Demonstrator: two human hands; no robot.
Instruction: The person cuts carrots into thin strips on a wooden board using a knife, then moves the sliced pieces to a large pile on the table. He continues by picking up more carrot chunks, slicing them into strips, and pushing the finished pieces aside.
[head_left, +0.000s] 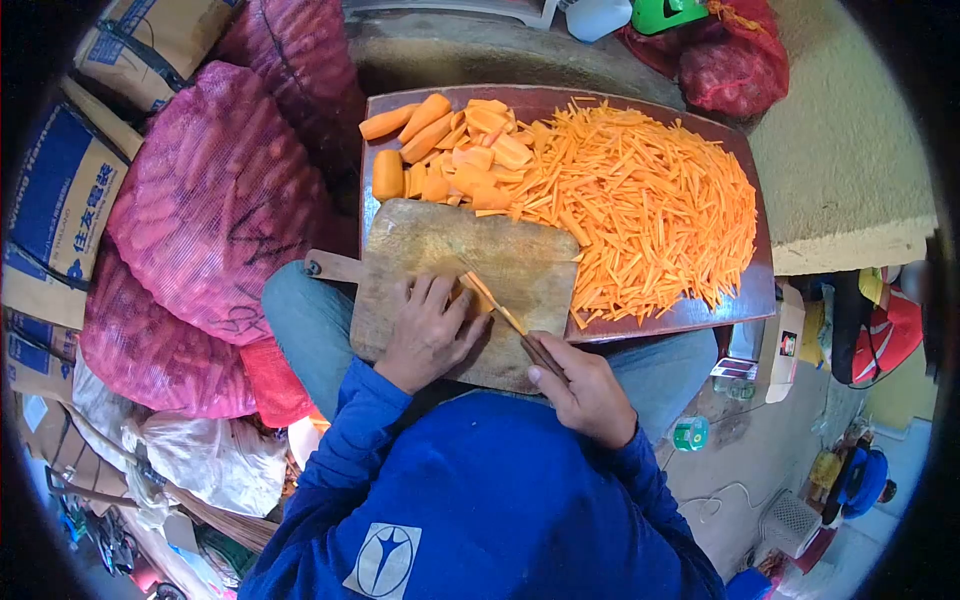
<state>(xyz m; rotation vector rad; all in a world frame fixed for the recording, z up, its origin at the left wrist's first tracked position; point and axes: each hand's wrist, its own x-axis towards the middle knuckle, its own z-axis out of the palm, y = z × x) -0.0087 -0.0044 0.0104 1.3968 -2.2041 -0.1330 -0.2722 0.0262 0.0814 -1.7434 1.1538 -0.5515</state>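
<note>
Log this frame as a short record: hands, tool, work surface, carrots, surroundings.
left hand: fingers at a carrot piece on the board
right hand: gripping a knife by its handle
knife: blade at the carrot piece, seen nearly edge-on
work surface: wooden cutting board above the lap, its handle pointing left
cut carrots: large heap of sticks on the right of the table
uncut or part-cut: carrot chunks and slices at the table's far left
left surroundings: mesh sacks, cardboard boxes
</note>
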